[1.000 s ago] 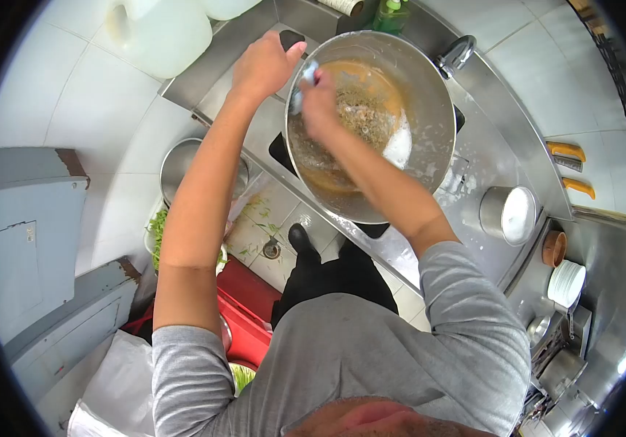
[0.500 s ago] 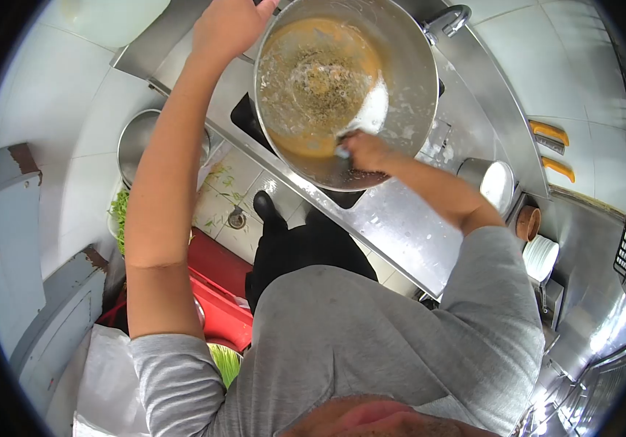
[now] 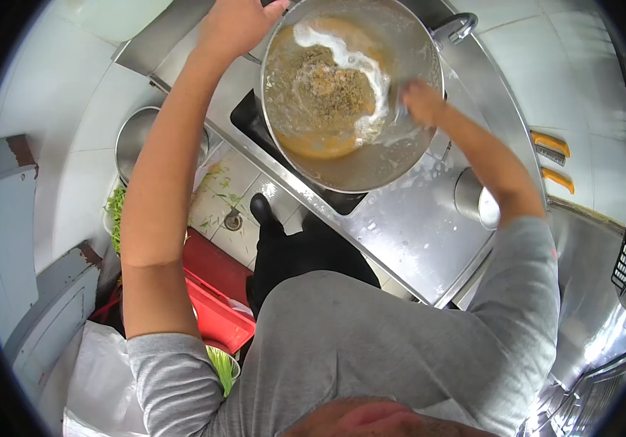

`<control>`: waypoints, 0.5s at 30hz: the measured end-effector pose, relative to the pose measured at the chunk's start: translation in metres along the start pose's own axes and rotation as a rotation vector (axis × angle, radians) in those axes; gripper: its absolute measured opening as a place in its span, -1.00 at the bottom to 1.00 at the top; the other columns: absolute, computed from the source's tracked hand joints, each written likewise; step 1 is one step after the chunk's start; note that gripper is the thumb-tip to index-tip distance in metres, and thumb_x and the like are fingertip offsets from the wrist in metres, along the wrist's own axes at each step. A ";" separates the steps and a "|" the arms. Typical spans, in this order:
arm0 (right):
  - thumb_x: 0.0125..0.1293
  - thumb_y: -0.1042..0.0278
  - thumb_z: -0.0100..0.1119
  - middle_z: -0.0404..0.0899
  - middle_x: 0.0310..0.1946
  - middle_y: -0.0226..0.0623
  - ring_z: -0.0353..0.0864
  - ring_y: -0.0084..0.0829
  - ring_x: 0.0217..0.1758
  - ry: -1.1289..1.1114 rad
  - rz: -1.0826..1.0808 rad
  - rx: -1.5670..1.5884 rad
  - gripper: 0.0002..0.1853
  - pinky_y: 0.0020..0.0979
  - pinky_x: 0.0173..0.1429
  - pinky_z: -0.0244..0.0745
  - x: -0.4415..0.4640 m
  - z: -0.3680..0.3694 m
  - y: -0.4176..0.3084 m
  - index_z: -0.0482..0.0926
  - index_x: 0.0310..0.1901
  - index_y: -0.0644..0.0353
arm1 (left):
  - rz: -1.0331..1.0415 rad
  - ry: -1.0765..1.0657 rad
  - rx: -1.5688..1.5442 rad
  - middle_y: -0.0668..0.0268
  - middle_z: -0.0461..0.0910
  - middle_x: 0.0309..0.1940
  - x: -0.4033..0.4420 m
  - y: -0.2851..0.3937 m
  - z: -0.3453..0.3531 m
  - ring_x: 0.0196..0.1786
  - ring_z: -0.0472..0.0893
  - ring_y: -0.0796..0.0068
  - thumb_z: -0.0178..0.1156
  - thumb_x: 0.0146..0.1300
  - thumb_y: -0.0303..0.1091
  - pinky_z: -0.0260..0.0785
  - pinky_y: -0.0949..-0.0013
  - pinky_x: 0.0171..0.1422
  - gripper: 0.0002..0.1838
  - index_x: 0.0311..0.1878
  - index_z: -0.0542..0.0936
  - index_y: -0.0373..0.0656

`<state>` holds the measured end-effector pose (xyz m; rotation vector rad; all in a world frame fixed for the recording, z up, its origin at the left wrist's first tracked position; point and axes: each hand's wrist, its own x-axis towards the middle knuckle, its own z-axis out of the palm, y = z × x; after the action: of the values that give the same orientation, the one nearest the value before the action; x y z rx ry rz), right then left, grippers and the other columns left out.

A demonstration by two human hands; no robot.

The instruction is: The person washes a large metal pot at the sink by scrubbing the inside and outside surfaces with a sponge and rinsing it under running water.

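A wide metal pot [image 3: 389,164] is tilted towards me over the sink counter. Brownish murky water with dark bits and a curl of white foam [image 3: 378,91] lies inside it. At the pot's upper left rim is my left hand [image 3: 240,25], closed around its edge or handle; some fingertips are out of sight. My right hand [image 3: 423,103] is closed at the inner right wall of the pot, smeared by motion. Something small and pale shows at its fingers, too blurred to name.
Behind the pot is a faucet [image 3: 462,28]. A smaller metal pot [image 3: 471,193] stands right on the steel counter [image 3: 415,244]. Orange-handled knives [image 3: 552,142] hang on the wall. At left are another metal pot [image 3: 132,142], greens [image 3: 116,211] and a red bin [image 3: 218,320].
My right hand has swept from the pot's near wall up to its right wall. White foam has spread into a curved streak. The pot has shifted slightly right.
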<state>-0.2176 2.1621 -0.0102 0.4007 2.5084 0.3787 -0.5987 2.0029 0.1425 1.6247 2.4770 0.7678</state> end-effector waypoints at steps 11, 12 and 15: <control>0.09 0.32 0.27 0.70 -0.02 -0.20 0.59 -0.20 0.20 0.025 -0.031 0.291 -0.67 -0.18 0.34 0.41 -0.003 0.028 -0.012 0.71 -0.09 0.18 | -0.025 0.070 -0.003 -0.18 0.68 -0.17 -0.006 0.008 -0.001 -0.02 0.67 -0.23 0.36 0.21 -0.07 0.53 -0.07 0.08 -0.54 -0.10 0.58 -0.32; 0.07 0.33 0.28 0.70 0.00 -0.20 0.59 -0.20 0.20 -0.058 -0.076 0.177 -0.66 -0.16 0.34 0.41 -0.013 0.010 -0.005 0.71 -0.08 0.18 | 0.004 0.103 -0.013 -0.17 0.68 -0.17 -0.009 0.011 0.003 -0.02 0.67 -0.22 0.36 0.21 -0.09 0.53 -0.06 0.08 -0.56 -0.10 0.59 -0.32; 0.01 0.39 0.29 0.71 0.01 -0.18 0.64 -0.17 0.16 0.484 -0.002 -0.134 -0.68 -0.14 0.37 0.42 -0.015 -0.014 0.074 0.73 -0.13 0.18 | 0.012 0.020 -0.065 -0.17 0.69 -0.16 0.000 0.010 0.004 -0.01 0.67 -0.20 0.35 0.18 -0.14 0.53 -0.06 0.09 -0.60 -0.11 0.61 -0.31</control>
<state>-0.1993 2.2220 0.0343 0.2769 2.9246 0.7100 -0.5892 2.0080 0.1434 1.6191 2.4306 0.8612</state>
